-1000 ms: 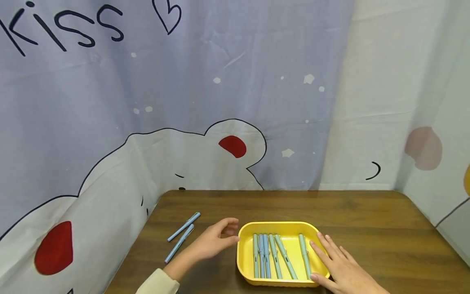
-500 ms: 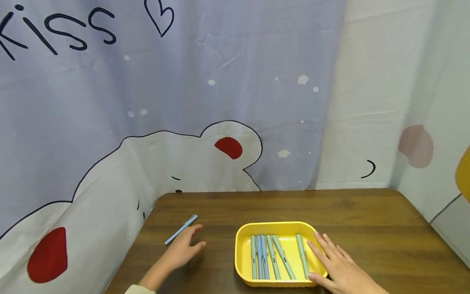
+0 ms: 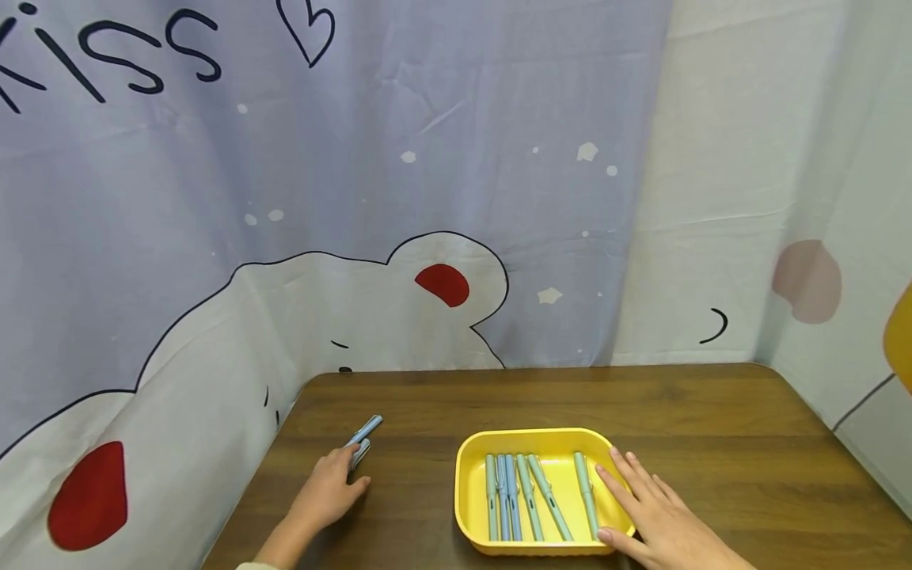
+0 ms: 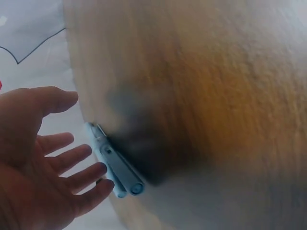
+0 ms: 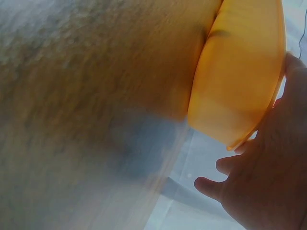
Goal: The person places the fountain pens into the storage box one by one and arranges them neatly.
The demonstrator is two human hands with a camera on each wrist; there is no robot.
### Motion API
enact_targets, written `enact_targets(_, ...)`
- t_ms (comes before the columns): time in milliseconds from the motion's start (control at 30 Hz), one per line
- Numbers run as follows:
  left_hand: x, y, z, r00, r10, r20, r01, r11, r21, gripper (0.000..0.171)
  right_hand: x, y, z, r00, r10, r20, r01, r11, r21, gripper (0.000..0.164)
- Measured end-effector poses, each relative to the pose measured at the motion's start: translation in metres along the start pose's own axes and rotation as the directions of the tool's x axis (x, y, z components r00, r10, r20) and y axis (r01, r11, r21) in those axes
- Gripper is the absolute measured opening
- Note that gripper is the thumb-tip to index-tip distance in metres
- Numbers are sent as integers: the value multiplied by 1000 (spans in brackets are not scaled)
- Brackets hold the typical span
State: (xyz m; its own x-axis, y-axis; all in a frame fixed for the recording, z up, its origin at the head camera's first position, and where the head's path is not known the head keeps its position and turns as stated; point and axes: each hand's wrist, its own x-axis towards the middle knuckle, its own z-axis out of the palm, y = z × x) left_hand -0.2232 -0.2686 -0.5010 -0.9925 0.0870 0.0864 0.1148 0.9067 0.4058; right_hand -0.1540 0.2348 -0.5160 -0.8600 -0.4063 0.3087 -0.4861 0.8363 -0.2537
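Note:
On the left of the table, two blue pens lie close together, the farther pen point(image 3: 367, 427) and the nearer pen point(image 3: 361, 454). My left hand point(image 3: 324, 492) reaches over them, its fingers hiding part of both. In the left wrist view, the fingers are loosely bent beside the pens point(image 4: 123, 173), with thumb well apart and no grip visible. My right hand point(image 3: 663, 514) rests with spread fingers on the right rim of a yellow tray point(image 3: 473, 532). Inside the tray lie several pens: green ones, such as the rightmost pen point(image 3: 587, 495), and blue pens point(image 3: 512, 499) toward the left.
The brown wooden table point(image 3: 570, 400) reaches back to a printed curtain point(image 3: 356, 198), which also hangs along the left and right sides. Table surface lies between the left hand and the tray.
My left hand has moved left from beside the tray to the two blue pens. The nearer pen now lies closer to the farther one. The right hand stays at the tray's rim.

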Motion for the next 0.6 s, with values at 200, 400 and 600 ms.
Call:
enact_targets(200,-1,-9,0,998,-57,14,56,997,48,61,0,0,0,1000,-4,-6,4,1000,-1,77)
enact_targets(400,-3,-17,1,997,-71,21,69,995,72,59,0,-1,-1,1000,15,13,-15,1000,13,77)
enact_targets(600,-3,-20,1,996,-79,34,76,993,89,61,0,-3,-3,1000,19,22,-20,1000,23,78)
